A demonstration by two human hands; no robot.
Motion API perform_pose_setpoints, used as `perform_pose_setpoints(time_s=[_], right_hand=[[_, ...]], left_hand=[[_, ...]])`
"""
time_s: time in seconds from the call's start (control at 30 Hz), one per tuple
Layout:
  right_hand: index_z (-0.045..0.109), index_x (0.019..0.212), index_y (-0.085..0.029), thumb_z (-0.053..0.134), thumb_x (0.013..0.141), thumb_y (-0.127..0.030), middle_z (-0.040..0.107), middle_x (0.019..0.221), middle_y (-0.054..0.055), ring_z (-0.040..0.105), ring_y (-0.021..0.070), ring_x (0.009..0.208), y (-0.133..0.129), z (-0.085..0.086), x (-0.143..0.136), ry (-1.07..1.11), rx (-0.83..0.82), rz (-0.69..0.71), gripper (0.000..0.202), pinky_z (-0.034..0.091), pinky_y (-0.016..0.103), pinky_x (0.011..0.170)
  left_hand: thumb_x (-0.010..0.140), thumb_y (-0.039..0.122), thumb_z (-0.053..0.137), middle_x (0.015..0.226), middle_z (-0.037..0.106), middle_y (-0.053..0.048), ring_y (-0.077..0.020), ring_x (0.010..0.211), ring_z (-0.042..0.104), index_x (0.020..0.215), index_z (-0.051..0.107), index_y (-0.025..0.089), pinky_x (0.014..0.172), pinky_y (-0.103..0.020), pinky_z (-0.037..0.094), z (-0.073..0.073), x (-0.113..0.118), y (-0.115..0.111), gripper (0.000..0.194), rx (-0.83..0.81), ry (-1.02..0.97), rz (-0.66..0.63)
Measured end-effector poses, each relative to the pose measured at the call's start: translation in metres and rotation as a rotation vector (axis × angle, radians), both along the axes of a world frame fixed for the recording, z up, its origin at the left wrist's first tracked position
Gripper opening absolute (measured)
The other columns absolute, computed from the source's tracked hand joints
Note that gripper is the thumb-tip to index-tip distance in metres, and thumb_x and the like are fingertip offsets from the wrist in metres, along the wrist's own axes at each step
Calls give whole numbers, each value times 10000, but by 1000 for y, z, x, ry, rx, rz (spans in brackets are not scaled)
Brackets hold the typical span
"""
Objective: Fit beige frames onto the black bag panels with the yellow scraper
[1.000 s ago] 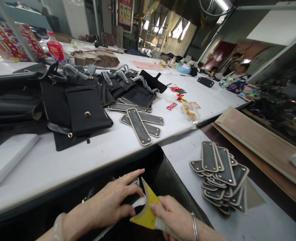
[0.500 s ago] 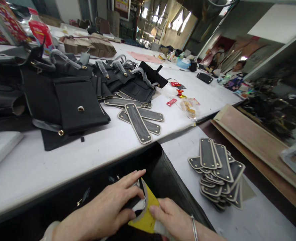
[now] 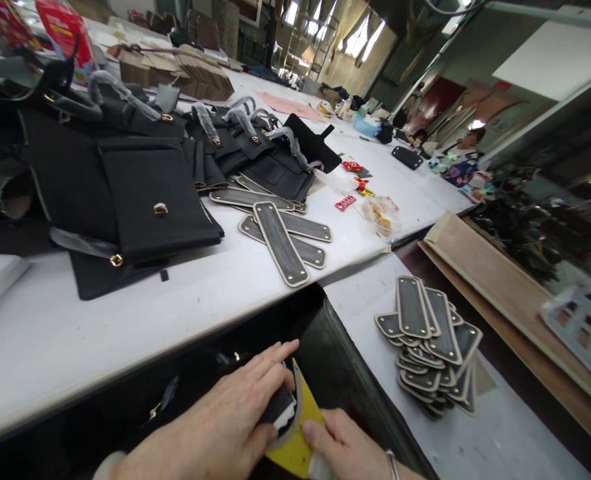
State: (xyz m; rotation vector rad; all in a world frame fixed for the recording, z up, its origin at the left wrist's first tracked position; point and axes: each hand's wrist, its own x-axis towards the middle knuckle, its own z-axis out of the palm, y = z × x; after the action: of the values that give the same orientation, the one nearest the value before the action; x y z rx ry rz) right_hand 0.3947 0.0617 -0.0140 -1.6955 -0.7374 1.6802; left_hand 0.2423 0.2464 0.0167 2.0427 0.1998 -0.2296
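Observation:
My left hand [image 3: 225, 413] is closed around a dark folded piece [image 3: 279, 408] that shows a white strip along its edge. Between thumb and fingers, my right hand [image 3: 343, 440] pinches a yellow sheet [image 3: 303, 417] with a grey curved border. The dark piece lies against the yellow sheet's left side, and my left fingers hide much of it. Both hands are over a dark open recess [image 3: 315, 333] lined in black, where black bag parts with gold fittings lie to the left.
Black handbags [image 3: 145, 200] fill the white table's left side. Several dark rounded panels [image 3: 281, 243] lie in front of them, and a taller pile of such panels [image 3: 428, 340] stands on the right. Beyond are candy wrappers [image 3: 345, 203], boards [image 3: 505, 300] and a person [image 3: 463, 163].
The camera view has shifted slightly. Both hands keep their holds, sitting a little lower and further right, and the left fingers cover more of the dark piece.

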Motion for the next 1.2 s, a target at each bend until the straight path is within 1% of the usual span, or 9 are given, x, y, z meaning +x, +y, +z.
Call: perform_pose_setpoints(time_s=[0.33,0.5,0.6,0.7,0.8,0.9,1.03,1.13,1.2], right_hand=[[634,804,-122,391,785,-793,544,661,32,453,92,531,1,-9,-22,-126,-26,-51,714,325,198,483],[609,724,-130,349,719,-868,555,592,41,481,105,464,8,-20,-44,-212,-21,-163,783,328,204,410],[572,653,-149,351,668,-904,517,501,17,468,99,406,16,-29,-59,-204,-52,-284,786,310,195,373],[547,600,-151,323,675,-909,469,419,2,447,95,349,19,-32,-72,-67,-68,-326,794,298,186,344],[580,593,-131,386,657,-903,480,414,8,447,92,345,8,-29,-80,38,-68,-381,799,307,186,348],[676,738,-101,503,592,-891,489,444,-6,456,94,378,-12,-23,-77,1,-22,-546,822,334,205,383],[624,1148,-106,550,715,-777,425,501,-67,436,95,461,-16,-19,-53,-133,143,-797,802,386,224,484],[567,1227,-103,492,778,-751,431,556,-58,439,112,497,0,-24,-41,-156,195,-789,792,388,242,490],[536,1271,-94,431,807,-753,525,614,-10,537,165,579,9,-30,-41,-152,182,-667,813,437,275,518]], left_hand=[[680,38,449,1600,123,28,-170,1433,227,1371,353,300,1151,-338,271,-3,-4,-3,745,-22,-34,39],[716,69,475,1529,347,-34,-228,1368,365,1485,216,262,1142,-380,278,-3,-2,-1,834,-133,-16,134],[731,114,521,1506,391,-50,-233,1281,473,1503,177,230,1079,-351,367,-3,2,3,854,-325,28,201],[844,303,512,1458,463,-71,-223,1246,513,1461,304,163,1037,-311,409,-6,4,9,666,-514,85,279],[921,506,395,1329,598,-59,-236,1208,543,1322,529,157,1037,-315,401,-9,4,13,547,-440,91,319],[913,560,402,1244,655,-32,-249,1150,571,1232,621,196,1024,-328,398,-8,3,11,531,-342,78,306],[924,556,386,1127,701,-17,-248,1072,596,1166,665,209,972,-323,417,-5,6,6,507,-261,73,275],[938,538,360,1055,716,-14,-235,1003,617,1095,692,200,922,-307,440,-2,8,5,499,-235,72,256],[943,529,353,1042,717,-15,-229,979,625,1073,698,193,897,-295,449,-2,8,6,498,-227,71,246]])
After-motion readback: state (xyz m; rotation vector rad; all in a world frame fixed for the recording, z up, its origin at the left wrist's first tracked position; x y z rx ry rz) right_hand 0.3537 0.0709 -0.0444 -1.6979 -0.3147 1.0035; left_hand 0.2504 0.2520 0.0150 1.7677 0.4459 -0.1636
